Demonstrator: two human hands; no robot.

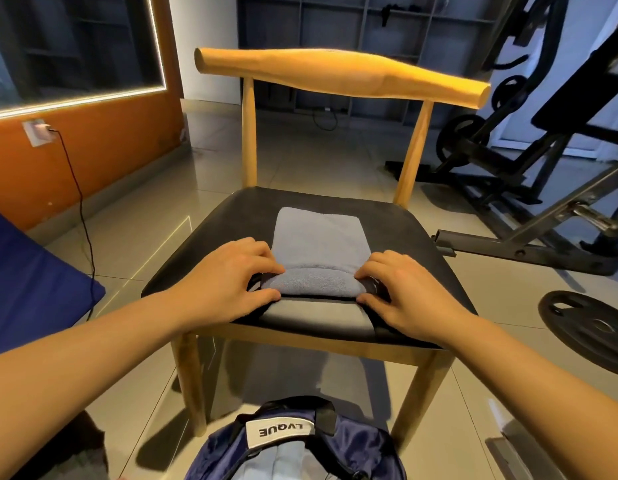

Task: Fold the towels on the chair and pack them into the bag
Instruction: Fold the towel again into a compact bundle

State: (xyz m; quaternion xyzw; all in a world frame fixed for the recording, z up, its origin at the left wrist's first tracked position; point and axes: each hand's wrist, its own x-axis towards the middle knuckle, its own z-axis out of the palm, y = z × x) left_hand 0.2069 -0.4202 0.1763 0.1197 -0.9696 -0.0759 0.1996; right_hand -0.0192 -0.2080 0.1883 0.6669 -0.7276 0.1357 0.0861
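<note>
A light blue-grey towel (318, 237) lies folded in a long strip on the black seat of a wooden chair (397, 237). Its near end is turned into a thick roll. My left hand (228, 282) pinches the left end of that roll, thumb under it and fingers on top. My right hand (404, 289) pinches the right end the same way. A navy bag (356, 448) with a white label stands open on the floor in front of the chair, and pale blue cloth shows inside it.
The chair's curved wooden backrest (335, 72) rises behind the seat. A weight bench (529, 237) and a weight plate (588, 327) lie to the right. A blue cushion (30, 282) and a black cable (82, 216) are at the left.
</note>
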